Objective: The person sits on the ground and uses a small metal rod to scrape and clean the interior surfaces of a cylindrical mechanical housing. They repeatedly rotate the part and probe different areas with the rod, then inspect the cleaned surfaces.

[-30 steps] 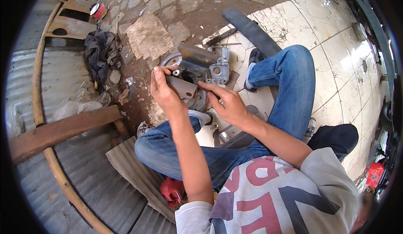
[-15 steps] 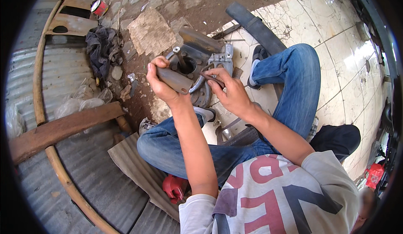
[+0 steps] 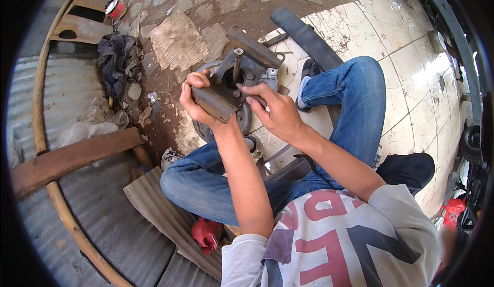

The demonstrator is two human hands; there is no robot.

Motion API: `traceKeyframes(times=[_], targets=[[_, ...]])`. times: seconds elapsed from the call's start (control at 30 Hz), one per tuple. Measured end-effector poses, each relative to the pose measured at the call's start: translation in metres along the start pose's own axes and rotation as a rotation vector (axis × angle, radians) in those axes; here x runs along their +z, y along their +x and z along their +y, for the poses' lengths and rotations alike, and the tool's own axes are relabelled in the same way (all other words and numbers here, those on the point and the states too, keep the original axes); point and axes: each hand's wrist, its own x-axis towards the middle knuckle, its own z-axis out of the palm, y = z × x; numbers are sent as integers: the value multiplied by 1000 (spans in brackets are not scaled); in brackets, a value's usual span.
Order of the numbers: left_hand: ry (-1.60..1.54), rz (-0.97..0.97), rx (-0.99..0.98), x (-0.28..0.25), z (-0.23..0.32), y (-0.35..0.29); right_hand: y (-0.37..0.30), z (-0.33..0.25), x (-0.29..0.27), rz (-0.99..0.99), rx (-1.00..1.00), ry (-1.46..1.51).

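Note:
My left hand (image 3: 198, 99) is wrapped round the near flange of a dark steel bracket (image 3: 215, 100), which is tilted up in front of me. The bracket has a round central opening with a metal shaft (image 3: 237, 63) standing up out of it and several bolt heads around it. My right hand (image 3: 275, 111) is closed at the bracket's right side, its index fingertip touching near a bolt head (image 3: 237, 94) by the opening. Something dark shows slightly between its fingers, mostly hidden. Under the bracket lies a round grey metal part (image 3: 204, 131), partly covered.
A black rubber-like strip (image 3: 309, 37) lies on cracked white tiles (image 3: 406, 76) ahead. To the left are a flat piece of cardboard (image 3: 177, 42), a dark cloth (image 3: 118, 63), a wooden plank (image 3: 77, 158) and corrugated metal sheets (image 3: 62, 225). A red object (image 3: 207, 234) sits beside my left leg.
The bracket has turned in my left hand, so its opening and bolts face me more. My right hand has shifted to the bolt head; the brown rod it held is now mostly hidden.

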Motion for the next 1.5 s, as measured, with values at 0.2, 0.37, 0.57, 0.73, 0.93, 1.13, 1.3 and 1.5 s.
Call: traceKeyframes(times=[0.2,0.37,0.57,0.73,0.93,1.13,1.3,1.5], targets=[[108,16,-57,11,-3,5,7,-3,-6,39,34,-122],[287,-28,-65,8,2,4,18,4,-12,19,134,-96],[598,-230,-154,5,26,12,17,0,-15,-59,205,36],[724,-322,-141,4,32,18,24,11,-22,-49,139,-39],[479,-295,-72,-10,19,17,19,8,-16,-16,-1,-149],[477,-295,-76,-9,18,12,17,10,-22,-14,72,-130],[443,-282,-67,-8,16,11,11,4,-19,-69,23,-178],[583,-296,-72,1,18,3,-5,-15,-21,29,79,167]])
